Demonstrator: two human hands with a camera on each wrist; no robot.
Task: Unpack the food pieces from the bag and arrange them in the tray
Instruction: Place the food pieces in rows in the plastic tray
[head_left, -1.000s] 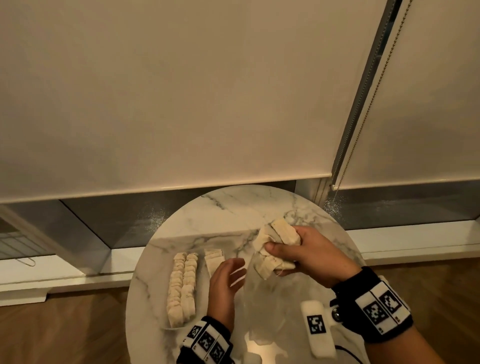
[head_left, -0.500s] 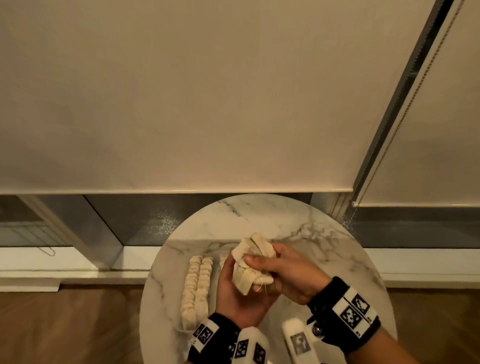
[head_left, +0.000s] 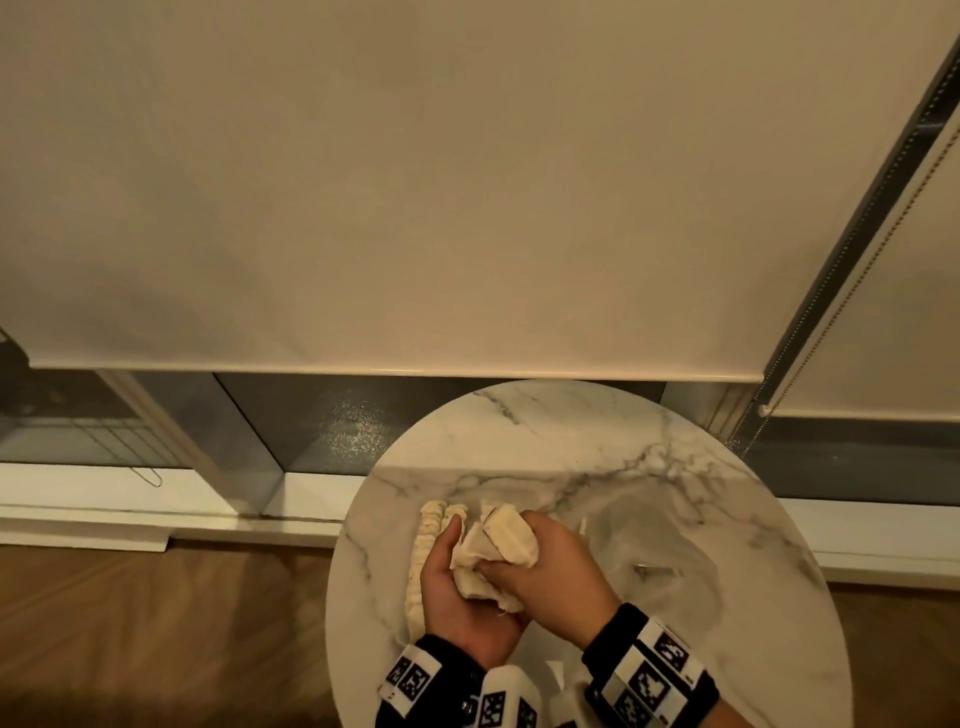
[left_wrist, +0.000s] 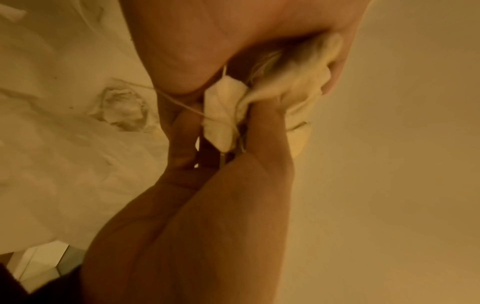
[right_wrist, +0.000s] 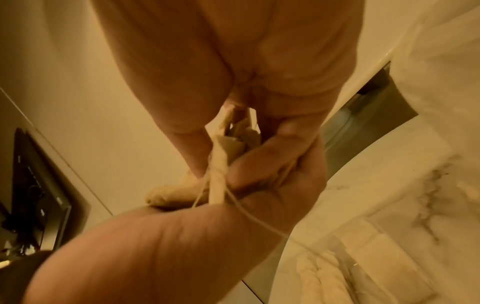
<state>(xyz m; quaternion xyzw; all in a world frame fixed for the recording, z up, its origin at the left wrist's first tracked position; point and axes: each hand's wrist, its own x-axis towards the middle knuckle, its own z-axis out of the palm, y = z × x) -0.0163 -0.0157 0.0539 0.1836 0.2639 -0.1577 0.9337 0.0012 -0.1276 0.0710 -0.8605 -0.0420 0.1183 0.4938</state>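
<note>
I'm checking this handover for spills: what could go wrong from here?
1. Both hands, left and right, hold a loose clump of food pieces above the table; some might slip out.
2. A thin string trails from the clump across the left hand; it could snag and drag pieces.
3. The clump hangs over the rows already laid; a drop might disturb them.

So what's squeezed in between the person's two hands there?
A clump of pale food pieces, gripped between the left hand and right hand; the head view shows it best.
</note>
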